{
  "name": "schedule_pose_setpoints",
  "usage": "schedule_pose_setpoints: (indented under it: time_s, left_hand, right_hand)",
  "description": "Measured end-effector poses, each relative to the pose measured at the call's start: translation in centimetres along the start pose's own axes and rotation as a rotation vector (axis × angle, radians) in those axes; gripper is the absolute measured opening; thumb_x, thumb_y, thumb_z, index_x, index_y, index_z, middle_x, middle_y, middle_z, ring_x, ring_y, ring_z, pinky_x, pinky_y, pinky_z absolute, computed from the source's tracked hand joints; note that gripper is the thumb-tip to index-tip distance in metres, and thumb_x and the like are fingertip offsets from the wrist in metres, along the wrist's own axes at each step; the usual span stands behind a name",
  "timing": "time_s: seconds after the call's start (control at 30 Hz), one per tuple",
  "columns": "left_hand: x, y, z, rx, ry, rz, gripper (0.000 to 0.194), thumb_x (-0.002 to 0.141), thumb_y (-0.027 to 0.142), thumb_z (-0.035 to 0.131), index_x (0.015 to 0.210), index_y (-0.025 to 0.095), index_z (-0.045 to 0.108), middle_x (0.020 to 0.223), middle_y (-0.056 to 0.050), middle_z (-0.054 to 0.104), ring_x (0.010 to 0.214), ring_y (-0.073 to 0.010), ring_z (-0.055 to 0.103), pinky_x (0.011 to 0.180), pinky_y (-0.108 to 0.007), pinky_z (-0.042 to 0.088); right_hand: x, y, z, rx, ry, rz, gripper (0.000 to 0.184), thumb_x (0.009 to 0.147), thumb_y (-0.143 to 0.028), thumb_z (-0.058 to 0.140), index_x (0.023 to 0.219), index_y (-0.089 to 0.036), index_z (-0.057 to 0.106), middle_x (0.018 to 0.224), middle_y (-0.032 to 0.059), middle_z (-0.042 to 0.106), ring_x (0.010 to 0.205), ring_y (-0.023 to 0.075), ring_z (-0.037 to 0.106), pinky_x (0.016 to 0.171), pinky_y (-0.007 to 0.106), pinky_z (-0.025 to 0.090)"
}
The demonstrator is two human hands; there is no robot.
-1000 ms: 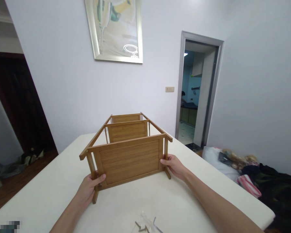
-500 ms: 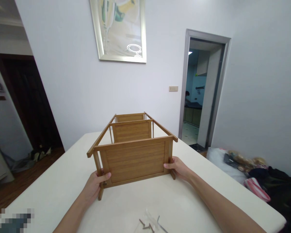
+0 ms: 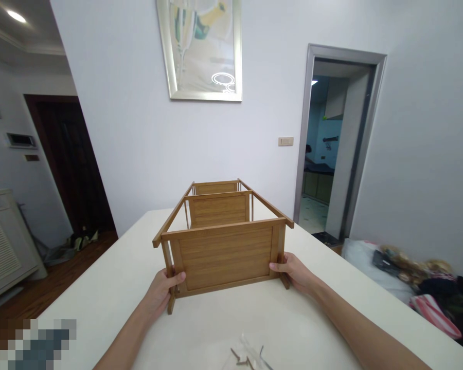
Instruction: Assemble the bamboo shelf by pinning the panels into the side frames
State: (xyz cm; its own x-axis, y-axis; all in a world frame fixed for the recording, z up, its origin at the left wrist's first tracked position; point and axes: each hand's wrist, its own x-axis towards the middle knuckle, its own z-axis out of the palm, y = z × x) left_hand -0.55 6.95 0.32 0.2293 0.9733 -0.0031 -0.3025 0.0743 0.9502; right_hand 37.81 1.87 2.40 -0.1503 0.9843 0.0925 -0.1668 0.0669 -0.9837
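Observation:
A brown wooden shelf rack [image 3: 226,257] with three panels lies on its side on the white table, its end panel facing me. My left hand [image 3: 160,293] grips the lower left corner, thumb flat on the panel and fingers behind the side post. On the other side, my right hand [image 3: 295,271] is closed round the lower right corner, thumb on the panel's front. Both hands' fingers are partly hidden by the wood. Close to me lie several screws [image 3: 241,357], a clear plastic bag [image 3: 250,347] and a thin metal hex key [image 3: 265,359].
The white table [image 3: 200,329] stretches to the wall, where a framed picture [image 3: 204,96] hangs. A doorway [image 3: 304,139] opens at the right. Clothes and bags [image 3: 420,277] are piled beyond the table's right edge. A white cabinet [image 3: 11,252] stands at the left.
The whole view has shifted, so everything appears a little further right. Both hands keep the same hold on the shelf rack, which shows no clear movement on the table.

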Motion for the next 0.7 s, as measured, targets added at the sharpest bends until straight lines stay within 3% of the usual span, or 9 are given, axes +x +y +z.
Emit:
schedule_pose_setpoints:
  time_s: [0.2, 0.37, 0.7]
  left_hand:
    - [-0.1, 0.1, 0.4, 0.010, 0.026, 0.009, 0.056, 0.055, 0.035, 0.089, 0.101, 0.011, 0.068, 0.091, -0.012, 0.077, 0.090, -0.0307, 0.072, 0.082, -0.040, 0.058]
    - [-0.2, 0.2, 0.7, 0.013, 0.058, -0.007, 0.054, 0.056, 0.037, 0.089, 0.098, 0.010, 0.069, 0.090, -0.013, 0.077, 0.088, -0.0306, 0.073, 0.081, -0.040, 0.059]
    - [-0.3, 0.2, 0.5, 0.014, 0.019, 0.011, 0.056, 0.054, 0.035, 0.090, 0.099, 0.010, 0.068, 0.092, -0.012, 0.076, 0.093, -0.0313, 0.071, 0.084, -0.042, 0.058]
  right_hand:
    - [0.1, 0.3, -0.1, -0.014, 0.013, -0.032, 0.046, 0.057, -0.040, 0.089, 0.093, -0.017, 0.074, 0.101, 0.0129, 0.075, 0.099, 0.0336, 0.069, 0.091, 0.047, 0.054]
    - [0.7, 1.4, -0.7, -0.046, 0.116, -0.039, 0.049, 0.052, -0.044, 0.090, 0.088, -0.017, 0.072, 0.093, 0.0117, 0.075, 0.093, 0.0326, 0.069, 0.085, 0.047, 0.056]
    - [1.5, 2.8, -1.4, -0.113, 0.224, -0.076, 0.049, 0.049, -0.047, 0.090, 0.082, -0.019, 0.067, 0.083, 0.0072, 0.074, 0.080, 0.0274, 0.068, 0.070, 0.038, 0.055]
